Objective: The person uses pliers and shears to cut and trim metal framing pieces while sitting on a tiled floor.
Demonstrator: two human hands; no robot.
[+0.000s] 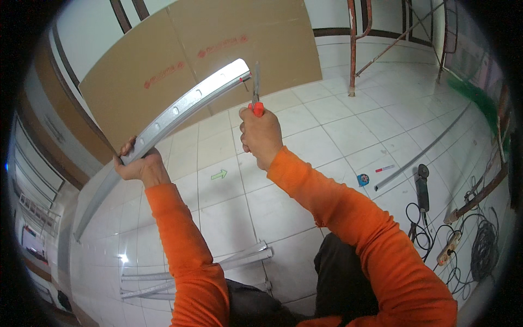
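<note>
A long silvery metal channel [175,110] with a row of slots slants up through the middle of the view. My left hand [144,165] is wrapped round it at about mid-length. The channel's near part runs down to the floor at the left. My right hand [262,136] is closed on a pair of tin snips [256,108] with red handles. Their blades point upward, just right of the channel's far end and apart from it as far as I can see. A small red mark shows near that end. My palm hides most of the handles.
Several metal channels [250,256] lie by my legs. To the right are a tape measure [363,180], a marker [384,169], a thin metal strip [422,150], an angle grinder [421,188] and a power strip [449,248] with cables. Cardboard [245,32] and scaffolding [352,49] stand ahead.
</note>
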